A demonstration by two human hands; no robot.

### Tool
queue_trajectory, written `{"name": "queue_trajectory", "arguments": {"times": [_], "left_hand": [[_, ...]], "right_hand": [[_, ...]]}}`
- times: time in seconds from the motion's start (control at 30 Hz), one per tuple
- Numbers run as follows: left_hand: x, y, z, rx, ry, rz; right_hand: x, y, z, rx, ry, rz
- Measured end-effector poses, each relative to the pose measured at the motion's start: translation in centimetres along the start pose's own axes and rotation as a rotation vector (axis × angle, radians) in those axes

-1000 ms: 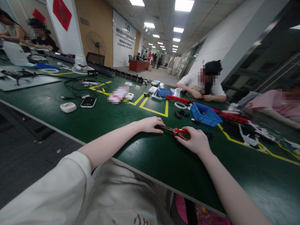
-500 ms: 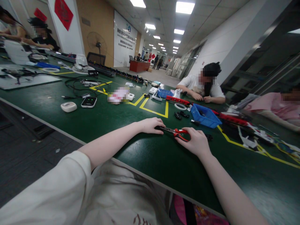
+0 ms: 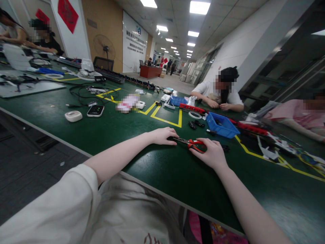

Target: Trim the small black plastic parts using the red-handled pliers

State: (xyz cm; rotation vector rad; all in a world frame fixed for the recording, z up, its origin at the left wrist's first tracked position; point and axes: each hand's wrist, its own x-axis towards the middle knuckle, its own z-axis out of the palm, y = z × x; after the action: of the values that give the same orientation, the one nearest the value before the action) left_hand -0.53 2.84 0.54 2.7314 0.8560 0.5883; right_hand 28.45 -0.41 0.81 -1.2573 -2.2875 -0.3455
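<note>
My right hand is closed round the red-and-black handles of needle-nose pliers, whose jaws point left. At the jaw tips, my left hand pinches a small dark piece; the fingers cover most of it, so its kind does not show. Both hands are just over the green table. Beyond the pliers lie small black parts, and another dark part sits just past my right hand.
A blue bin with dark parts stands behind my right hand, near a white tape roll. Farther left are a white-and-black device, a white case and cables. A person sits across the table.
</note>
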Motion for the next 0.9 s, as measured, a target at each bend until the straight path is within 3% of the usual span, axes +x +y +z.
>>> {"name": "queue_trajectory", "arguments": {"times": [0.5,0.67,0.9], "left_hand": [[0.04,-0.05,0.02,0.004,-0.009,-0.012],[-0.02,0.01,-0.01,0.008,-0.007,-0.006],[0.07,-0.10,0.05,0.017,0.003,0.017]], "right_hand": [[0.61,-0.73,-0.43,0.126,-0.090,0.211],[0.60,-0.65,-0.42,0.073,-0.108,0.150],[0.42,-0.60,-0.47,0.005,-0.034,0.023]]}}
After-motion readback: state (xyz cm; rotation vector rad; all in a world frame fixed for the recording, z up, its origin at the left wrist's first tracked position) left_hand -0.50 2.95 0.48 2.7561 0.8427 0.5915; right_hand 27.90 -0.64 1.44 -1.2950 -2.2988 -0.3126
